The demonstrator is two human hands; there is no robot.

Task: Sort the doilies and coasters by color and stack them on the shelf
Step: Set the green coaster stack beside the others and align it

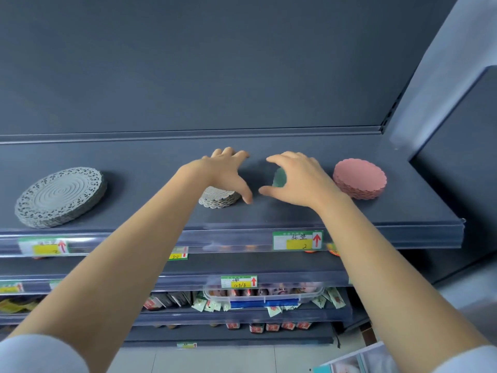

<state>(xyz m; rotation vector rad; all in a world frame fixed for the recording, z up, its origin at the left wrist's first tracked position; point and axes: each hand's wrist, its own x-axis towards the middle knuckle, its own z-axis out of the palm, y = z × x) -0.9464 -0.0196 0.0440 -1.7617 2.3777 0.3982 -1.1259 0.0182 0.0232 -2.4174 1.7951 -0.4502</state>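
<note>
1. Doilies and coasters already lie in separate colour stacks on the top shelf [349, 214]: a large grey doily stack [60, 196] at the left, a small grey coaster stack [219, 198] in the middle, and a pink coaster stack [359, 178] at the right.
2. Green coasters [279, 177] sit between the small grey and pink stacks, mostly hidden under the right hand [298, 179]; how many are there I cannot tell.
3. That hand's grip is curled over the green pile, thumb low and fingers arched; whether it pinches it or merely hovers I cannot tell.
4. Above the small grey stack, the left hand [223, 170] has its fingers spread and holds nothing.
5. Judging by this, sorting looks nearly finished; squaring the green pile seems the step in hand.
6. No loose pieces show elsewhere on this shelf.
</note>
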